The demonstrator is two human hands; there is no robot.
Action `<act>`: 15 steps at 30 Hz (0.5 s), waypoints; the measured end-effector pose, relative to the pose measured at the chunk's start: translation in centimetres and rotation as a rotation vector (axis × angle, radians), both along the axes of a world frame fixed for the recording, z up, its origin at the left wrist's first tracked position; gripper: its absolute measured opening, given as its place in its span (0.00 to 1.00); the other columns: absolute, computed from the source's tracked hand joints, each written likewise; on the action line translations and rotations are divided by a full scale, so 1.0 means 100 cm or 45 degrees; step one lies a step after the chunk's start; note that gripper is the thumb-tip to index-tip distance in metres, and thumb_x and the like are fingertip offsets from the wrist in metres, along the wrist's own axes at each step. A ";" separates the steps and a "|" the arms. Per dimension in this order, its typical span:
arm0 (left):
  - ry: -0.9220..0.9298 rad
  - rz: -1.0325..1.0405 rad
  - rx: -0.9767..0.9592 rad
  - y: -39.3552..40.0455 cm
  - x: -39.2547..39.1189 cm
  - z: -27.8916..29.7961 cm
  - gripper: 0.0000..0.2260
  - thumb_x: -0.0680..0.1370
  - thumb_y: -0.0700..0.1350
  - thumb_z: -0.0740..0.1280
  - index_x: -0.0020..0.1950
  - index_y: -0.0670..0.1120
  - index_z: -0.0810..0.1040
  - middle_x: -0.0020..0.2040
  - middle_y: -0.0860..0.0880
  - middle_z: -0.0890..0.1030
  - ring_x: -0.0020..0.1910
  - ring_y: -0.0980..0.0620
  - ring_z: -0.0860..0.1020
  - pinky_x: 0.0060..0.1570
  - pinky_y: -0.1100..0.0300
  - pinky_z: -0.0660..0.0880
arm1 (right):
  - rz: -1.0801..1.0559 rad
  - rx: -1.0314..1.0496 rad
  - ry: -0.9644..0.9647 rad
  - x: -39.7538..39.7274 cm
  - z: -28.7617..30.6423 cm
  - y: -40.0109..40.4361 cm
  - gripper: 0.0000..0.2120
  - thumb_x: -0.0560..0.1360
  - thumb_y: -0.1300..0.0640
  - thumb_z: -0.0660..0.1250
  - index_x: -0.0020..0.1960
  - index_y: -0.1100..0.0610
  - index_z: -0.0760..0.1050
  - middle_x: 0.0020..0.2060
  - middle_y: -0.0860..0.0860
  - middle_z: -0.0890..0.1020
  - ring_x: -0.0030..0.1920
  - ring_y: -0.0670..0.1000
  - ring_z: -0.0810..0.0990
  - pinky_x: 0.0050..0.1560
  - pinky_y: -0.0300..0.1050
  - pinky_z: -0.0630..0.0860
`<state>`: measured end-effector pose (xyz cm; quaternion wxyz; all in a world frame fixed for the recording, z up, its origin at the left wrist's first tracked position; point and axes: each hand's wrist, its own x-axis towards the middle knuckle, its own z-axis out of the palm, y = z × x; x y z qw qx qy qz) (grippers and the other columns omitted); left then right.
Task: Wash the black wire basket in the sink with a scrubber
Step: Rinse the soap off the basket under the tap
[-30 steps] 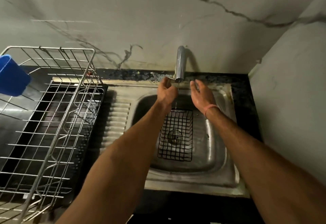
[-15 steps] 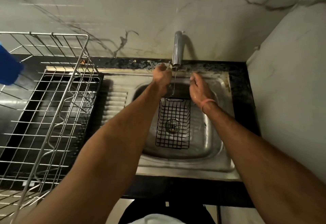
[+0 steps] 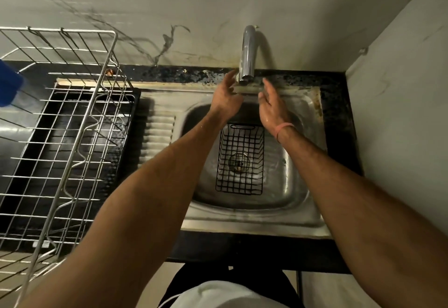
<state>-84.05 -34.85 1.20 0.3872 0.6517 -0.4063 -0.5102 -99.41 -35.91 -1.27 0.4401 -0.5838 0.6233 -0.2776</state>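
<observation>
While both of your hands sit up under the tap [image 3: 247, 58] at about 12 o'clock of the sink [image 3: 312, 220], neither is holding anything: the left hand [image 3: 226, 100] is released with fingers spread upward beside the spout, and the right hand [image 3: 271, 107] is likewise loose, palm turned inward and looking wet. The black wire basket [image 3: 240, 160] lies untouched on the sink floor at the centre of the basin, directly over the drain [image 3: 238, 162], well below both hands. The main risk, as I judge it, is that no scrubber shows anywhere, so you may end up only rinsing the basket, or groping for the tool with wet hands. Wet fingers could also slip on the thin wires when you lift it, and it could clatter against the steel basin. At 9 o'clock the big dish rack [image 3: 60, 123] stands close to your left forearm, and a wide elbow swing might knock it. I cannot tell whether water is running; no stream is clear below the spout. The tap's handle is hidden behind your left hand or out of sight, a blue object [image 3: 9, 87] is cut off at the left edge, and the basket's far rim is partly covered by your wrists.
</observation>
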 end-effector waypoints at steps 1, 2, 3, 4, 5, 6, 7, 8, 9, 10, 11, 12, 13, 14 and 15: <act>0.037 0.044 0.039 0.006 0.001 -0.008 0.34 0.79 0.28 0.65 0.83 0.49 0.66 0.75 0.50 0.76 0.65 0.54 0.80 0.62 0.53 0.83 | -0.002 0.016 0.007 0.001 -0.003 0.001 0.25 0.89 0.53 0.57 0.85 0.48 0.58 0.81 0.54 0.66 0.79 0.54 0.68 0.78 0.51 0.68; 0.044 0.074 0.078 0.014 0.002 -0.019 0.33 0.79 0.28 0.66 0.82 0.50 0.68 0.74 0.50 0.77 0.64 0.55 0.81 0.62 0.52 0.83 | -0.005 0.040 0.019 0.002 -0.008 0.004 0.25 0.88 0.53 0.57 0.85 0.48 0.59 0.81 0.54 0.67 0.78 0.54 0.69 0.77 0.49 0.68; 0.005 0.088 0.114 0.025 0.002 -0.029 0.32 0.79 0.29 0.66 0.80 0.50 0.70 0.72 0.50 0.78 0.63 0.55 0.81 0.61 0.52 0.84 | -0.011 0.065 0.030 0.003 -0.013 0.009 0.25 0.88 0.53 0.58 0.85 0.48 0.59 0.81 0.54 0.67 0.78 0.54 0.69 0.74 0.46 0.69; -0.076 0.075 0.147 0.036 0.002 -0.039 0.31 0.78 0.29 0.67 0.79 0.50 0.72 0.70 0.50 0.79 0.62 0.54 0.82 0.61 0.51 0.84 | -0.016 0.085 0.041 0.003 -0.020 0.013 0.26 0.88 0.54 0.58 0.85 0.48 0.59 0.80 0.54 0.68 0.78 0.54 0.69 0.72 0.43 0.69; -0.158 0.057 0.190 0.047 0.003 -0.052 0.30 0.78 0.31 0.69 0.78 0.50 0.73 0.70 0.50 0.80 0.63 0.53 0.81 0.62 0.51 0.83 | -0.022 0.120 0.064 0.003 -0.027 0.019 0.26 0.88 0.54 0.60 0.84 0.49 0.59 0.80 0.54 0.68 0.78 0.54 0.69 0.72 0.43 0.68; -0.226 0.051 0.245 0.058 0.004 -0.062 0.30 0.78 0.32 0.70 0.78 0.50 0.73 0.69 0.49 0.80 0.64 0.51 0.81 0.63 0.50 0.83 | -0.033 0.156 0.091 0.002 -0.036 0.025 0.27 0.87 0.54 0.61 0.84 0.49 0.59 0.80 0.54 0.68 0.78 0.54 0.69 0.73 0.45 0.68; -0.249 0.058 0.319 0.068 0.005 -0.069 0.29 0.78 0.33 0.71 0.78 0.49 0.73 0.70 0.49 0.79 0.65 0.49 0.81 0.64 0.49 0.82 | -0.044 0.208 0.127 0.000 -0.044 0.034 0.29 0.86 0.55 0.63 0.84 0.49 0.59 0.81 0.53 0.67 0.79 0.55 0.68 0.74 0.48 0.68; -0.246 0.066 0.395 0.078 0.007 -0.076 0.28 0.79 0.34 0.71 0.78 0.49 0.71 0.70 0.48 0.78 0.65 0.48 0.80 0.65 0.48 0.82 | -0.061 0.254 0.163 -0.002 -0.051 0.044 0.30 0.86 0.57 0.64 0.85 0.49 0.58 0.81 0.53 0.66 0.79 0.55 0.68 0.74 0.48 0.68; -0.229 0.058 0.460 0.087 0.008 -0.081 0.28 0.80 0.36 0.71 0.79 0.48 0.70 0.70 0.47 0.77 0.65 0.47 0.79 0.66 0.46 0.81 | -0.079 0.295 0.198 -0.005 -0.058 0.054 0.32 0.85 0.59 0.65 0.85 0.49 0.57 0.82 0.53 0.65 0.79 0.55 0.67 0.73 0.46 0.68; -0.215 0.020 0.517 0.096 0.011 -0.085 0.29 0.80 0.38 0.72 0.81 0.47 0.68 0.70 0.46 0.76 0.67 0.45 0.77 0.68 0.44 0.79 | -0.094 0.340 0.223 -0.008 -0.066 0.065 0.34 0.84 0.62 0.66 0.85 0.49 0.55 0.83 0.52 0.63 0.79 0.55 0.67 0.70 0.43 0.68; -0.213 -0.052 0.562 0.105 0.014 -0.088 0.30 0.81 0.38 0.71 0.81 0.46 0.66 0.70 0.45 0.75 0.68 0.44 0.77 0.70 0.43 0.78 | -0.105 0.400 0.238 -0.010 -0.071 0.076 0.36 0.83 0.65 0.65 0.86 0.49 0.54 0.83 0.52 0.62 0.78 0.55 0.68 0.66 0.41 0.68; -0.222 -0.159 0.587 0.112 0.016 -0.092 0.29 0.81 0.37 0.71 0.81 0.45 0.67 0.69 0.44 0.76 0.68 0.43 0.76 0.71 0.43 0.76 | -0.107 0.473 0.249 -0.012 -0.078 0.087 0.38 0.82 0.67 0.65 0.86 0.49 0.53 0.83 0.52 0.62 0.77 0.56 0.69 0.63 0.40 0.68; -0.233 -0.267 0.591 0.119 0.016 -0.096 0.27 0.81 0.35 0.71 0.79 0.43 0.69 0.66 0.44 0.77 0.66 0.44 0.76 0.72 0.42 0.75 | -0.094 0.552 0.258 -0.014 -0.084 0.098 0.39 0.82 0.69 0.64 0.86 0.50 0.53 0.82 0.54 0.64 0.76 0.57 0.71 0.61 0.40 0.70; -0.235 -0.328 0.580 0.125 0.016 -0.103 0.26 0.81 0.34 0.71 0.77 0.43 0.70 0.64 0.44 0.77 0.64 0.45 0.76 0.72 0.42 0.75 | -0.072 0.621 0.248 -0.016 -0.090 0.106 0.39 0.81 0.70 0.63 0.86 0.49 0.52 0.82 0.54 0.65 0.72 0.57 0.75 0.61 0.41 0.73; -0.235 -0.340 0.569 0.129 0.017 -0.108 0.25 0.80 0.33 0.71 0.76 0.44 0.71 0.63 0.45 0.77 0.64 0.45 0.77 0.72 0.42 0.75 | -0.055 0.685 0.229 -0.015 -0.094 0.115 0.40 0.81 0.72 0.61 0.86 0.48 0.51 0.81 0.55 0.65 0.66 0.55 0.78 0.60 0.43 0.77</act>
